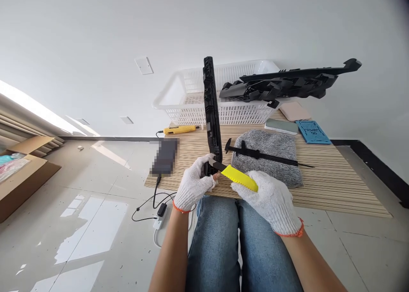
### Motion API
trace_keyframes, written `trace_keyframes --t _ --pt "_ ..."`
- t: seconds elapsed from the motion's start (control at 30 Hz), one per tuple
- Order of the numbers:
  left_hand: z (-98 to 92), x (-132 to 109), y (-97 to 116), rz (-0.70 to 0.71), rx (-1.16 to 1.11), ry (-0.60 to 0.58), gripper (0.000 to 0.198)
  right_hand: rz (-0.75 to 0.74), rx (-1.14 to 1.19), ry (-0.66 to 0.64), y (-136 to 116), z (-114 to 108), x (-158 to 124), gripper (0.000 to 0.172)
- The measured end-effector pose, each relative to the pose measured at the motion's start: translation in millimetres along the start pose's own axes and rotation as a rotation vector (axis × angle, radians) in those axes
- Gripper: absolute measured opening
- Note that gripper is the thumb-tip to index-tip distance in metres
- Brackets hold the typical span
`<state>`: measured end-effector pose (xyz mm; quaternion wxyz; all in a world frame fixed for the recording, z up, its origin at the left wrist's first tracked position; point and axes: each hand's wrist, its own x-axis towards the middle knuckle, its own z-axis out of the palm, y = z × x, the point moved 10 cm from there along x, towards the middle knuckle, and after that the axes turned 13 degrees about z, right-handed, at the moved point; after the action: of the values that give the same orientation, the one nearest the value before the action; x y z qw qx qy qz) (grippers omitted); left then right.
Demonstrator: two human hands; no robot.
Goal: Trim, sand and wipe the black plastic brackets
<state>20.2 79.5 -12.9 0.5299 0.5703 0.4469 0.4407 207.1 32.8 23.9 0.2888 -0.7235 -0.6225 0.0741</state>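
My left hand [195, 184], in a white knit glove with an orange cuff, is closed around the lower end of a long black plastic part [212, 113]. The part stands nearly upright in front of the basket. My right hand [267, 198], gloved the same way, grips the yellow handle of a utility knife [239, 177]. Its dark blade points left and lies against or just in front of the part's lower end, close to my left fingers; exact contact is unclear. A black caliper [265, 154] rests on a folded grey cloth [281, 141] to the right.
Behind stands a white plastic basket [182, 106] with more black plastic parts [284, 85] jutting out rightward. A yellow pen-shaped tool [180, 130], a pixelated dark device [164, 155], a blue card [313, 132] and sanding-type blocks [281, 126] lie on the striped table [341, 177]. Cables run down left.
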Motion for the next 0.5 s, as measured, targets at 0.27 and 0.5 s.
trace_keyframes --t 0.27,0.5 --pt "-1.2 0.3 0.0 -0.003 0.011 0.027 0.060 -0.003 -0.002 0.017 1.3 -1.3 -1.5 0.066" --pt "0.3 0.1 4.8 0.015 -0.027 0.024 0.059 -0.032 0.033 0.079 1.5 -7.3 -5.9 0.066"
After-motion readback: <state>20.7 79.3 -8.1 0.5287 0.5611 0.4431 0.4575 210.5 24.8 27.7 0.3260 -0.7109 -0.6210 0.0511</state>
